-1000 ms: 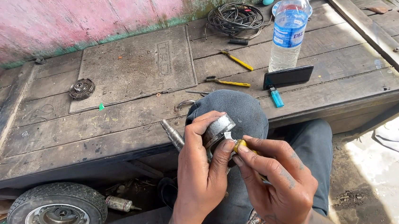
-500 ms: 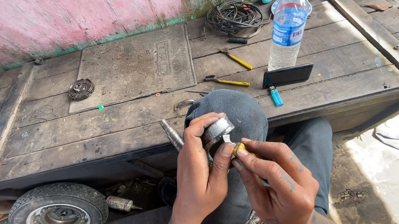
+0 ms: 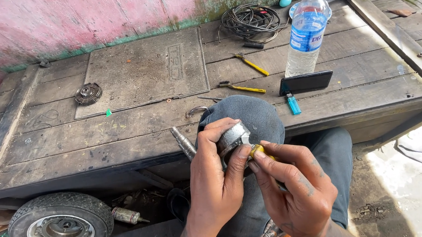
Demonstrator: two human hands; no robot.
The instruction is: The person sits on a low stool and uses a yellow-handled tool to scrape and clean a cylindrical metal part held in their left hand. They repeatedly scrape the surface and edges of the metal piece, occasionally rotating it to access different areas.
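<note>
My left hand (image 3: 215, 176) grips a grey metal part (image 3: 232, 138) with a threaded shaft (image 3: 183, 142) sticking out to the left, held over my raised knee (image 3: 250, 113). My right hand (image 3: 291, 187) pinches a small yellow-handled tool (image 3: 258, 151) whose tip touches the edge of the metal part. Most of the tool is hidden inside my fingers.
A wooden cart bed (image 3: 136, 124) carries a rubber mat (image 3: 142, 71), a round metal gear piece (image 3: 88, 93), coiled black cable (image 3: 251, 20), two yellow-handled tools (image 3: 250, 64), a water bottle (image 3: 307, 33), a phone (image 3: 306, 82) and a blue lighter (image 3: 293, 103). A small wheel (image 3: 61, 225) lies underneath.
</note>
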